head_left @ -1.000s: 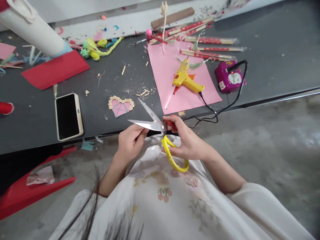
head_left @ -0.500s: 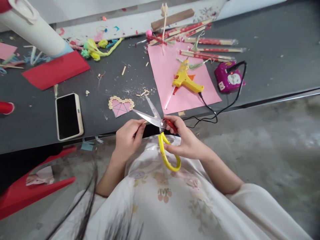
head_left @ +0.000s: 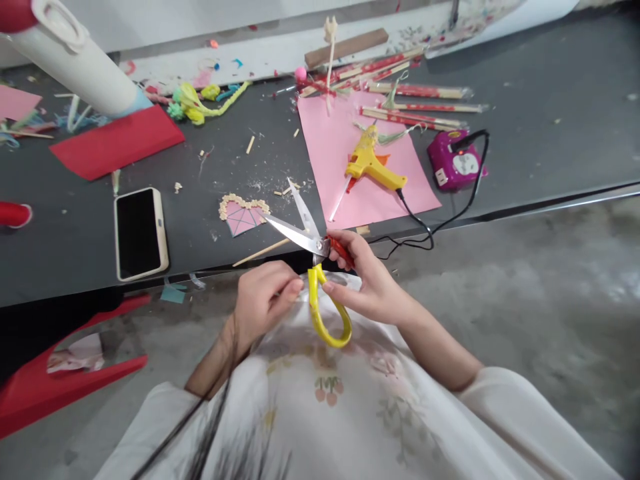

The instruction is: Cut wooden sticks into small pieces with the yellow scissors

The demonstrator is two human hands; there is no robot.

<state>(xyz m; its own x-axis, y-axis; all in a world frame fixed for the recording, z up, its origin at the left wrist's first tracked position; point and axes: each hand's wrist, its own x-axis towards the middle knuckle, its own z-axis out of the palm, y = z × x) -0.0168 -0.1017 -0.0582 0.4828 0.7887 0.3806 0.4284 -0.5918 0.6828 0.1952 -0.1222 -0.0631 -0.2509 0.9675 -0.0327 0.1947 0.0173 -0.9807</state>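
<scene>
My right hand [head_left: 373,288] grips a pair of scissors [head_left: 299,235] by its yellow and red handles. The blades are spread apart and point up-left over the table's front edge. My left hand [head_left: 263,303] hangs just below the edge beside the yellow handle, fingers curled and pinched together; what they hold, if anything, I cannot make out. A thin wooden stick [head_left: 260,252] lies on the table edge under the blades, apart from my left hand. A small pink heart [head_left: 243,213] edged with pale bits lies just beyond the blade tips.
On the dark table [head_left: 550,100] lie a phone [head_left: 140,232], a red sheet [head_left: 115,140], a pink sheet [head_left: 330,133] bearing a yellow glue gun [head_left: 373,167], a purple socket box [head_left: 455,163], wrapped chopsticks [head_left: 420,107] and a white tube [head_left: 75,67]. A red seat [head_left: 60,387] stands below left.
My left hand has dropped from the blades to below the table edge, and the stick now lies on the table. The scissors have tilted slightly upward, still spread.
</scene>
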